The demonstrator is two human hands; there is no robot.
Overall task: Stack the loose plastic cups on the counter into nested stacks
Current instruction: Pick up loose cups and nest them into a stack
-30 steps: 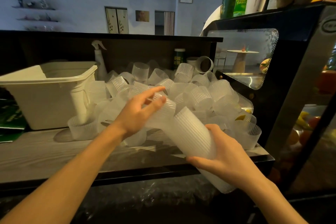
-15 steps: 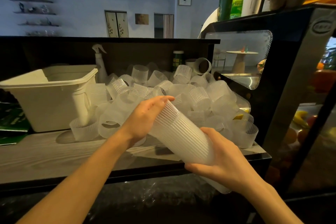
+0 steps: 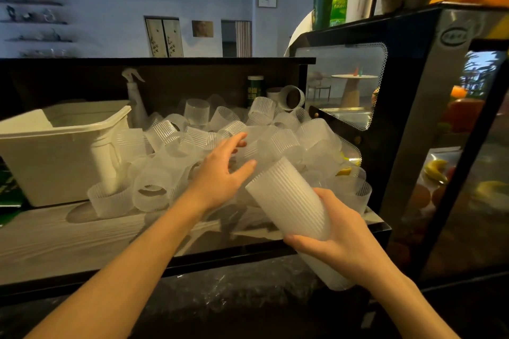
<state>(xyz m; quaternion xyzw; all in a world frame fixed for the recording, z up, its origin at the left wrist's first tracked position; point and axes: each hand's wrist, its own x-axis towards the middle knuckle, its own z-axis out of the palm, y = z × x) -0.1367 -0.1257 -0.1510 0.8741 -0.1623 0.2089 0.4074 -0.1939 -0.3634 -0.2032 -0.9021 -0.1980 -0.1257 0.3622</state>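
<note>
Counter [image 3: 55,239] dim; cup pile [image 3: 275,140] blurred. Right hand [image 3: 338,237] grips nested stack [image 3: 289,206], base hidden. Left hand [image 3: 220,173] spread, empty.

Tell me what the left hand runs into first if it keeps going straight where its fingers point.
The left hand points up and away into the pile of loose cups on the counter. Its fingertips seem to be already at a ribbed cup there, though depth is hard to judge.
</note>
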